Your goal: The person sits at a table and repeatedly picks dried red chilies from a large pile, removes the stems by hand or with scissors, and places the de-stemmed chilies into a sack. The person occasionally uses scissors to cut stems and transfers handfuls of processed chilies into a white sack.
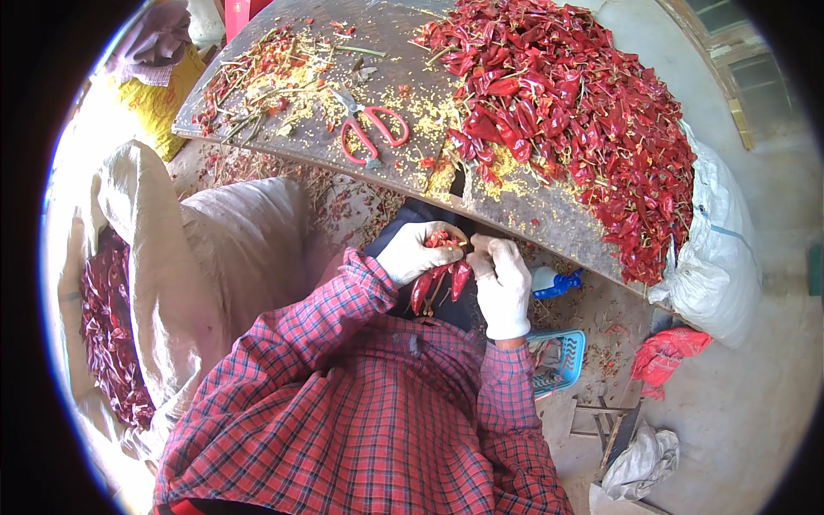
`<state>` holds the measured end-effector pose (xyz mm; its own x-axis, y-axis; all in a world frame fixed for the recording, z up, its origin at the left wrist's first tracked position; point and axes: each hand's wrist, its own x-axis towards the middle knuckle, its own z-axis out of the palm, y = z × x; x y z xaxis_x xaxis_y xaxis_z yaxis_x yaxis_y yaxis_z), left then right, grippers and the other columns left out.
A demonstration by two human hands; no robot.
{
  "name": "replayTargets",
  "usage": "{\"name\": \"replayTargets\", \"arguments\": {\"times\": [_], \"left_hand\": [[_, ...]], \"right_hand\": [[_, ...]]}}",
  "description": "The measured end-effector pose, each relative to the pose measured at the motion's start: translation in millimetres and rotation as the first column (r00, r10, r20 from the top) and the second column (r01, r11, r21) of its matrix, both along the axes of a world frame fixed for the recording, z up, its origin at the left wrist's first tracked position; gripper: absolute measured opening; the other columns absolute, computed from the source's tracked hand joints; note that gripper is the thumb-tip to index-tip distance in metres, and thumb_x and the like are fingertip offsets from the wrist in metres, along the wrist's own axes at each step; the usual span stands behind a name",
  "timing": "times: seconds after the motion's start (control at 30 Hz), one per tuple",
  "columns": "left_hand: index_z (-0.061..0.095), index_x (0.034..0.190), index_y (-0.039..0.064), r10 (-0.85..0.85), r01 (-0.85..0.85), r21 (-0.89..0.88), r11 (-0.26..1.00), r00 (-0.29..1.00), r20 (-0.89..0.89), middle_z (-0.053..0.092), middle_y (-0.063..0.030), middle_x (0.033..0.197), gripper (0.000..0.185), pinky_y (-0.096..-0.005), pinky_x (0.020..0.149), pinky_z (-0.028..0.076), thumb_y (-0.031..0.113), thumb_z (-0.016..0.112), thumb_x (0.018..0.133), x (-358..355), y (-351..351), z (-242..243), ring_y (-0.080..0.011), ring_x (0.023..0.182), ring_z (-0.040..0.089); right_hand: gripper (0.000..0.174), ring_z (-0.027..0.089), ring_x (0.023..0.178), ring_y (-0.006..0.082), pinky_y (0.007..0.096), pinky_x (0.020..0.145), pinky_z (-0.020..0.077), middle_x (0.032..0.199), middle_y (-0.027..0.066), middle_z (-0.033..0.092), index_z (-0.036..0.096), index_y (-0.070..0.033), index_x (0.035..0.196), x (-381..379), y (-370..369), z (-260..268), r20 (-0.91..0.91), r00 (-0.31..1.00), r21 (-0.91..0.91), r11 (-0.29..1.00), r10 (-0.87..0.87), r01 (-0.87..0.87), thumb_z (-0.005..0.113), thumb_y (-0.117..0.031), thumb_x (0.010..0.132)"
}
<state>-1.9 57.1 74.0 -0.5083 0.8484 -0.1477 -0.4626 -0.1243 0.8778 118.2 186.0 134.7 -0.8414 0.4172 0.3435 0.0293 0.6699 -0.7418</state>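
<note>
My left hand (421, 251), in a white glove, is closed around a small bunch of dried red chilli peppers (421, 290), whose tips and stems hang below the fingers. Close to its right, my gloved right hand (501, 277) has bent fingers near the stem ends; whether it pinches anything cannot be made out. Beyond the hands, a large heap of dried red chillies (553, 96) covers the right part of the table. Scissors with red handles (367, 129) lie with parted blades on the table's left part, among yellow seeds (425, 116) and cut stems (244, 96).
The table edge (386, 183) runs just beyond my hands. An open sack (174, 277) of dark chillies stands at my left, a white sack (721, 257) at the table's right end. A blue plastic basket (573, 360), a red cloth (669, 354) and a folding stool (618, 431) are at lower right.
</note>
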Motion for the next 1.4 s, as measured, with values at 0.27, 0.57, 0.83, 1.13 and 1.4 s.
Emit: {"name": "replayTargets", "arguments": {"times": [0.27,0.57,0.83,1.13,1.4], "left_hand": [[0.066,0.112,-0.003,-0.075,0.07,0.07,0.995,0.995,0.072,0.069,-0.0042,0.099,0.026,-0.0263,0.083,0.051,0.009,0.072,0.089,5.0,-4.4,-6.2,-0.0079,0.088,0.062],[0.068,0.096,-0.001,-0.091,0.091,0.008,0.996,0.995,-0.033,0.065,0.0015,0.083,0.012,-0.0241,0.071,0.048,0.008,0.069,0.088,10.8,-3.6,-5.4,-0.0051,0.076,0.056],[0.067,0.087,0.001,0.034,-0.047,-0.082,0.996,0.989,-0.147,0.062,0.0013,0.071,0.008,-0.0237,0.061,0.045,0.008,0.07,0.086,21.0,-4.7,4.0,-0.004,0.066,0.054],[0.064,0.081,0.001,0.062,-0.105,-0.101,0.989,0.932,-0.358,0.062,-0.003,0.065,0.006,-0.0252,0.055,0.045,0.005,0.068,0.083,26.2,-7.9,1.8,-0.0066,0.059,0.055],[0.061,0.078,0.005,0.035,-0.114,-0.034,0.993,0.548,-0.836,0.058,-0.0091,0.068,0.016,-0.0359,0.058,0.049,0.013,0.071,0.069,19.9,-11.4,-2.0,-0.0275,0.063,0.061]], "right_hand": [[0.019,0.064,0.087,0.0315,0.04,0.074,0.0529,0.098,0.0103,0.066,0.068,-0.007,0.097,-9.4,5.9,-13.9,0.006,0.992,0.316,0.941,0.129,-0.125,0.072,-0.006,0.078],[0.009,0.061,0.083,0.0321,0.0434,0.073,0.0503,0.094,0.0089,0.064,0.066,-0.009,0.092,-4.4,-12.3,-6.8,0.006,0.997,0.472,0.879,-0.078,0.066,0.067,-0.015,0.084],[0.01,0.063,0.079,0.0313,0.0396,0.068,0.0505,0.087,0.0117,0.064,0.062,-0.004,0.09,-6.7,-10.4,-13.9,0.005,0.999,0.285,0.957,-0.052,0.048,0.066,-0.014,0.089],[0.01,0.058,0.067,0.0119,0.0257,0.06,0.0446,0.076,0.0008,0.061,0.062,-0.003,0.089,1.0,-13.6,-31.3,0.225,0.97,-0.499,0.844,-0.094,0.198,0.06,-0.011,0.095],[0.021,0.043,0.054,0.004,0.0203,0.05,0.0346,0.075,-0.0041,0.055,0.062,-0.007,0.097,10.7,-3.7,-43.0,0.12,0.984,-0.977,0.191,0.129,0.094,0.054,-0.026,0.102]]}}
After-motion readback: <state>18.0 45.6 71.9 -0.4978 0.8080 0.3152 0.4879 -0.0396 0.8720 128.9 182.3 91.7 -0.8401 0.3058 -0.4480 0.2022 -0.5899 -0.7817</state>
